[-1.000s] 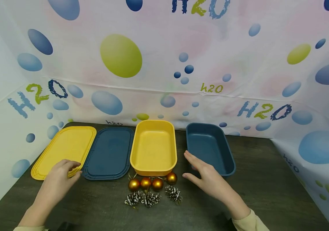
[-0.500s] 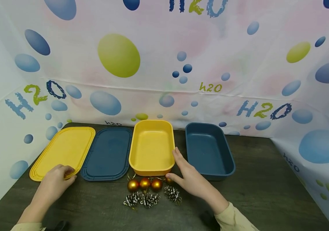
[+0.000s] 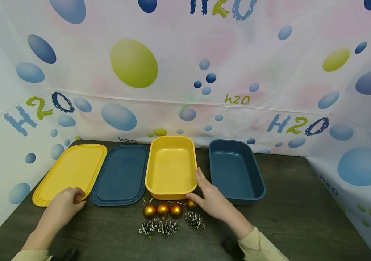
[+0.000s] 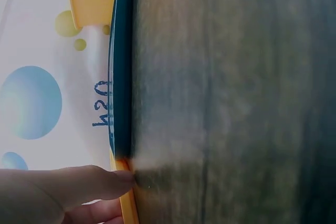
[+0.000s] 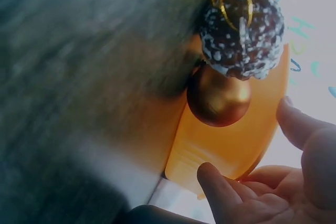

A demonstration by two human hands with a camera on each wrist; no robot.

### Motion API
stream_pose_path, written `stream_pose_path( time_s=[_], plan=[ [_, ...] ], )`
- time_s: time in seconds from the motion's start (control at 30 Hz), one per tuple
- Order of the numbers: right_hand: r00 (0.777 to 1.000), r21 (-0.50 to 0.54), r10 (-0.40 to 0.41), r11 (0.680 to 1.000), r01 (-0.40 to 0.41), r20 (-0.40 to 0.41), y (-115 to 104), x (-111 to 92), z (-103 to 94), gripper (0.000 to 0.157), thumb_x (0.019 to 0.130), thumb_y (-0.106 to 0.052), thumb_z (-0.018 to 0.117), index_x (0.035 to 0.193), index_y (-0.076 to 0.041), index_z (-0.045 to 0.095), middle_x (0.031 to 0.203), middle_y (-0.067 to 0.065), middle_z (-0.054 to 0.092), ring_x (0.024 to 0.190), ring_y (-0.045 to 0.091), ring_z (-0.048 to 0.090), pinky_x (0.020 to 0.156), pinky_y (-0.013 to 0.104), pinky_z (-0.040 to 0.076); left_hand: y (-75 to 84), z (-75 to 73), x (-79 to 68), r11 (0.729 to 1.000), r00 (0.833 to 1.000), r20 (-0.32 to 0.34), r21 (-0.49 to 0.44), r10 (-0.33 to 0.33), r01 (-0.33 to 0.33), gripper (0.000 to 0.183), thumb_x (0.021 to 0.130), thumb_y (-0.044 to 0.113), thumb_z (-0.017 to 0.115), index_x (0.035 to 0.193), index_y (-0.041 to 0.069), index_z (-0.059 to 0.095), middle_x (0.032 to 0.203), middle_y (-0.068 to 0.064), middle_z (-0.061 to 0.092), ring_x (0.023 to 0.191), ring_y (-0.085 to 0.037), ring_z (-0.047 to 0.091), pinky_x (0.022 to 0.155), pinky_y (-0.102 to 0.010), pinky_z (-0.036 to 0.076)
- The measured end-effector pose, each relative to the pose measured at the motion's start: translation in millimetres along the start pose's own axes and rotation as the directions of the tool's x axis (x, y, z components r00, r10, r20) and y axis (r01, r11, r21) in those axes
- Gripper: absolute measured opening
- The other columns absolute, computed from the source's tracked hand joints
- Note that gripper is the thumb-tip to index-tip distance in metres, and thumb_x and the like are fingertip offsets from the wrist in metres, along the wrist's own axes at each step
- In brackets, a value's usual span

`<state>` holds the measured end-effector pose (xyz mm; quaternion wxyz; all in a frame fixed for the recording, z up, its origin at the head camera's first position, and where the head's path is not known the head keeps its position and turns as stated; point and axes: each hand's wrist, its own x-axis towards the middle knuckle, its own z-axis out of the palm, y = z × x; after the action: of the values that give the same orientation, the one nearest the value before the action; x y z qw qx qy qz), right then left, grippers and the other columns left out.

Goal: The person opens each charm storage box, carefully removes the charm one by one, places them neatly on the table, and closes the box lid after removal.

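Observation:
At the left, my left hand (image 3: 61, 210) pinches the near right corner of a flat yellow lid (image 3: 74, 165); in the left wrist view the thumb (image 4: 100, 184) lies at the lid's edge. My right hand (image 3: 215, 201) is at a deep yellow container (image 3: 171, 196), its long fingers nearly straight along the right wall. In the right wrist view, the thumb (image 5: 296, 121) is at the container's rim, beside a gold Christmas ball (image 5: 219, 97) and a frosted pine cone (image 5: 244, 32). Part of the container's right side is hidden behind my hand.
A dark blue lid (image 3: 121, 174) lies between the yellow lid and container. Right of my right hand stands a dark blue container (image 3: 237, 170). Several gold balls (image 3: 163, 209) and three frosted pine cones (image 3: 169, 226) lie before the yellow container. A printed cloth (image 3: 185, 72) hangs behind the dark table.
My right hand has moved left from beside the blue container to the yellow container's right side. My left hand has come down slightly onto the yellow lid's near corner and stays there.

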<state>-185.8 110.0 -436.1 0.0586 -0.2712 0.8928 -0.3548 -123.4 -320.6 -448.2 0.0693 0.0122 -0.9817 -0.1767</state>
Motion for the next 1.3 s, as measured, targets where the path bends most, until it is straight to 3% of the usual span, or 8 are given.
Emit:
stream_pose_path(
  time_s=[0.43,0.57,0.77,0.97,1.03,1.13,1.3],
  plan=[
    [1.000,-0.021,-0.008,1.000,0.008,-0.015,3,1,2.7,0.082,0.094,-0.034,0.061,0.151,-0.001,0.011,0.157,0.013,0.004,0.141,0.029,0.018,0.109,0.048,0.028,-1.3,-2.6,5.6,1.000,1.000,-0.010,0.008,0.017,-0.017,0.010,0.075,-0.008,0.068,0.084,-0.005,0.063,0.067,-0.002,0.049,0.060,-0.019,0.045,0.053,-0.035,0.040],
    [1.000,-0.023,0.002,1.000,-0.002,-0.015,3,0,2.6,0.082,0.094,-0.034,0.061,0.152,-0.003,0.010,0.157,0.009,0.002,0.141,0.028,0.018,0.110,0.048,0.027,1.2,-2.7,2.7,0.996,0.992,-0.096,0.045,0.080,-0.076,0.009,0.073,-0.009,0.068,0.079,-0.003,0.064,0.068,-0.003,0.049,0.061,-0.019,0.044,0.053,-0.036,0.041],
    [1.000,-0.017,0.011,1.000,-0.011,-0.012,3,0,3.5,0.083,0.094,-0.033,0.061,0.152,-0.004,0.009,0.156,0.007,0.001,0.141,0.027,0.017,0.110,0.047,0.026,8.3,-4.9,0.3,0.979,0.950,-0.251,0.124,0.186,-0.159,0.014,0.067,-0.010,0.068,0.071,0.001,0.060,0.066,-0.001,0.045,0.060,-0.016,0.040,0.050,-0.032,0.039],
    [1.000,-0.003,0.012,1.000,-0.012,-0.009,5,0,5.1,0.083,0.095,-0.032,0.061,0.152,-0.004,0.008,0.157,0.007,0.000,0.141,0.027,0.016,0.110,0.048,0.026,18.6,-10.0,0.4,0.987,0.933,-0.331,0.119,0.140,-0.106,0.018,0.064,-0.010,0.061,0.070,0.002,0.048,0.065,-0.004,0.039,0.058,-0.020,0.035,0.049,-0.029,0.028],
    [1.000,-0.001,0.008,1.000,-0.008,-0.009,5,-1,5.3,0.083,0.095,-0.033,0.060,0.152,-0.004,0.008,0.157,0.008,0.000,0.141,0.027,0.016,0.110,0.048,0.026,21.9,-12.1,0.3,0.988,0.912,-0.388,0.123,0.134,-0.093,0.020,0.063,-0.011,0.062,0.069,0.002,0.047,0.064,-0.005,0.038,0.056,-0.021,0.035,0.048,-0.030,0.028],
    [1.000,-0.001,0.000,1.000,0.000,-0.010,6,0,5.4,0.083,0.095,-0.033,0.060,0.152,-0.003,0.008,0.157,0.011,0.002,0.142,0.028,0.016,0.110,0.049,0.026,25.9,-16.1,-0.9,0.984,0.866,-0.475,0.153,0.158,-0.095,0.021,0.062,-0.012,0.063,0.070,-0.001,0.048,0.064,-0.009,0.041,0.056,-0.025,0.038,0.047,-0.035,0.033],
    [1.000,0.001,-0.007,1.000,0.007,-0.009,6,0,4.4,0.082,0.095,-0.033,0.060,0.152,-0.004,0.008,0.158,0.013,0.003,0.142,0.027,0.015,0.110,0.048,0.026,34.0,-25.7,-3.2,0.968,0.755,-0.618,0.231,0.220,-0.093,0.016,0.065,-0.013,0.060,0.076,-0.005,0.051,0.067,-0.018,0.049,0.054,-0.035,0.046,0.042,-0.048,0.040]
  ],
)
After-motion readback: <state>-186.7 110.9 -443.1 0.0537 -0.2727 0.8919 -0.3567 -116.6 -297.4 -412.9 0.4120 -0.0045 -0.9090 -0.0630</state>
